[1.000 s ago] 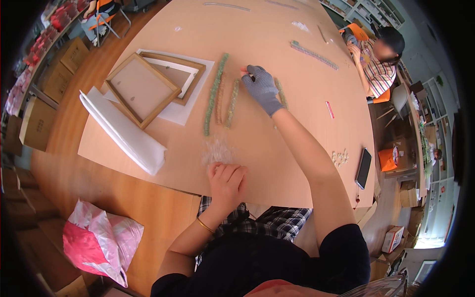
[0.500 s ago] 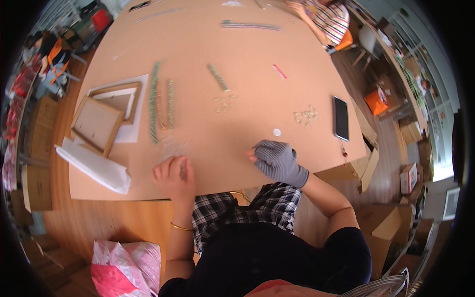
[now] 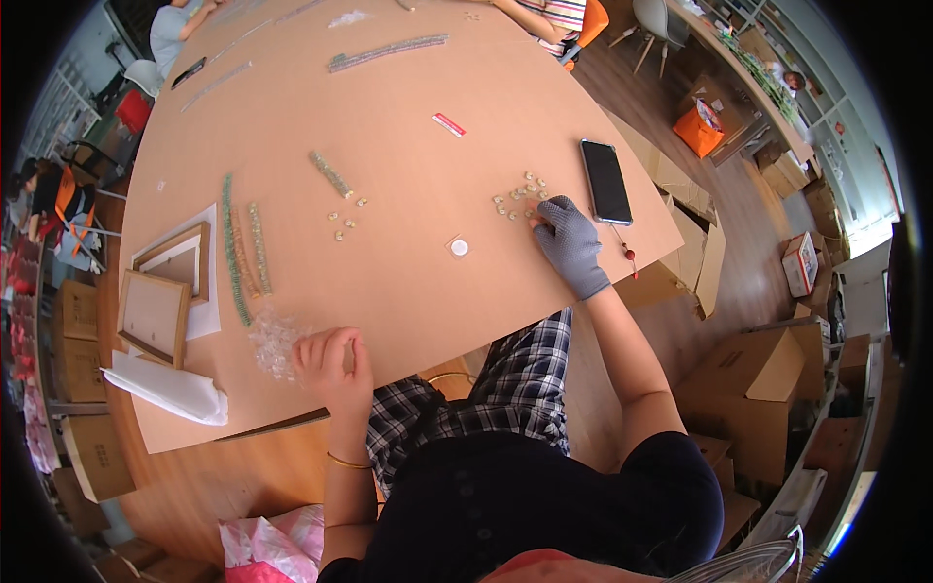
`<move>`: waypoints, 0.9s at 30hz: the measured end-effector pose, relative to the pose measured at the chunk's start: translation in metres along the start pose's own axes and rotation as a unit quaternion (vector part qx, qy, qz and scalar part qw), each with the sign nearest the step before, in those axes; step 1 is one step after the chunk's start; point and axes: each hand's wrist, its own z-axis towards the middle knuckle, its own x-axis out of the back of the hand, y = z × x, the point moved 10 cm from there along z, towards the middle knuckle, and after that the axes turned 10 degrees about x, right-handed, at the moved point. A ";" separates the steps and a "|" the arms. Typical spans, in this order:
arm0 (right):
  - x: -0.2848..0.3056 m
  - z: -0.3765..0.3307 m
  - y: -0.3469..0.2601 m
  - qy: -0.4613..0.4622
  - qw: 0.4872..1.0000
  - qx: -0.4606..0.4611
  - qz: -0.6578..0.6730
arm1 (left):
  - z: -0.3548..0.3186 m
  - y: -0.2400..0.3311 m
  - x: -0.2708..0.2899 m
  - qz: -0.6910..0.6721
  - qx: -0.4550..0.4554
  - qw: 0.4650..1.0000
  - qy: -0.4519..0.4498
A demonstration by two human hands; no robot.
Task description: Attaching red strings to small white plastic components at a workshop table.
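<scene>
My left hand is bare, its fingers curled toward the thumb, at the near table edge beside a crumpled heap of clear plastic. Whatever may be between those fingertips is too small to make out. My right hand wears a grey fingerless glove. Its fingers are drawn together at the near side of a loose group of small pale-green bead-like pieces, and its fingertips are partly hidden. Several similar pieces lie mid-table near a short clear-wrapped row of them. A white disc rests between my hands.
Long green and brown rows lie at left, beside wooden frames and a folded white sheet. A black phone with a red-beaded cord lies at right. A red-and-white strip is farther back. Other people sit at the far side.
My right hand has moved right and away from me, to the small pieces near the phone. My left hand stays by the plastic heap. The whole view has turned.
</scene>
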 end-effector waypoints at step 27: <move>-0.099 -0.057 -0.204 -0.238 0.564 -0.270 0.743 | -0.001 0.045 0.013 -0.234 -0.029 0.971 0.029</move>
